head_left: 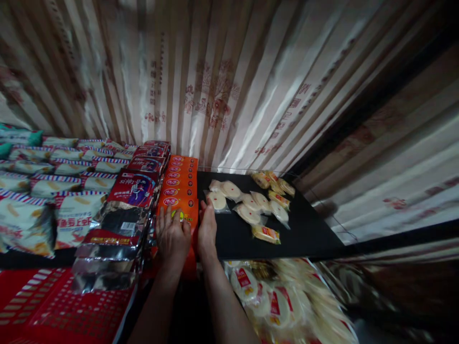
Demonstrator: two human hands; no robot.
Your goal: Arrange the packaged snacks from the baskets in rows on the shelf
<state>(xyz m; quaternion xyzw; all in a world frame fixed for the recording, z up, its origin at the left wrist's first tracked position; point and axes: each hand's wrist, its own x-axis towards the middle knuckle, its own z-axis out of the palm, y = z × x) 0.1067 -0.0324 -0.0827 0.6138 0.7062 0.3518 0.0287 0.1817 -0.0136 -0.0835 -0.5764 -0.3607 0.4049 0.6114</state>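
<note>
The packets (pixel 181 179) are bright orange with pale ovals. White bags (pixel 73 212) have red and blue stripes on top. I see a red basket (pixel 81 306), a black surface (pixel 240 244), and a pale curtain (pixel 211 86) with reddish plant pictures.

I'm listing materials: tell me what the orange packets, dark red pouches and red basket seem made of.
Orange packets: perhaps plastic film or coated paper, dull sheen, little glare. Dark red pouches: probably metallised film; shiny, silvery, crinkled ends. Red basket: likely smooth moulded plastic, rows of slots.
</note>
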